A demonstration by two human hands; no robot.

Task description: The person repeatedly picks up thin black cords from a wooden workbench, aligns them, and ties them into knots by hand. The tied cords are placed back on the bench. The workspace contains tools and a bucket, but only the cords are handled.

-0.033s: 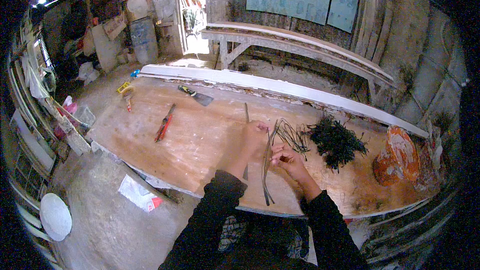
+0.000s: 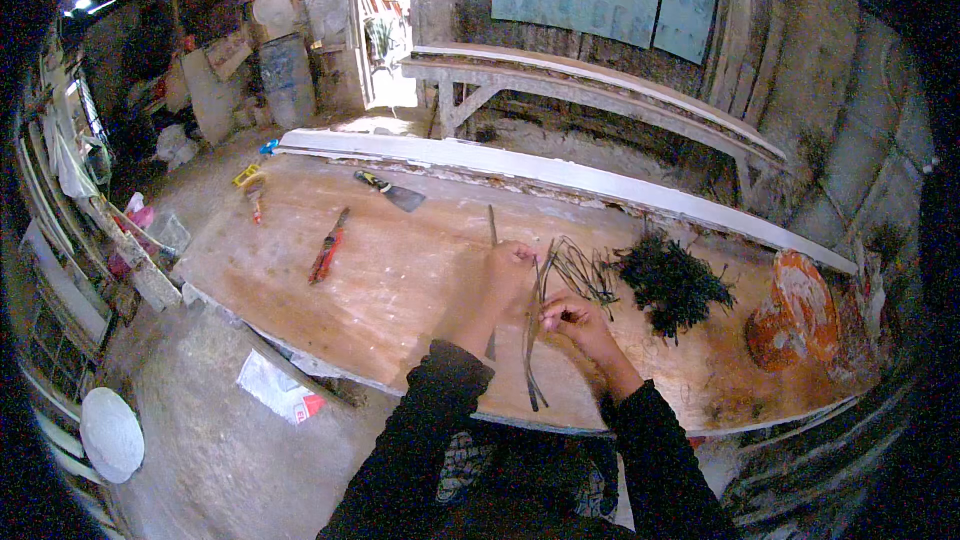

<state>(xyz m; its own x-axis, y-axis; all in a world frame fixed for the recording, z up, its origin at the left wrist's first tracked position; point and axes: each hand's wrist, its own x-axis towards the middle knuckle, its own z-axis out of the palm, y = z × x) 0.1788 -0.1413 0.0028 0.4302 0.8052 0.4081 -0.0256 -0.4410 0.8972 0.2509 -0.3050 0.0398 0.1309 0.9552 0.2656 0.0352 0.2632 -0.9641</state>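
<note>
Some thin dark strips [image 2: 529, 365] reach toward the near edge of the wooden table [image 2: 400, 280]. The right hand [image 2: 583, 327] curls at them, the left hand [image 2: 512, 265] slightly farther and left; whether either pinches them I cannot tell. To the right lie looped strands [image 2: 590, 278] and a black tangle [image 2: 675, 285]; a white board [image 2: 500, 163] runs along the far edge.

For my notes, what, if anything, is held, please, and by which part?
The right hand seemingly pinches long, thin, dark strips near their middle; whether the left hand grips their upper ends is unclear.
</note>
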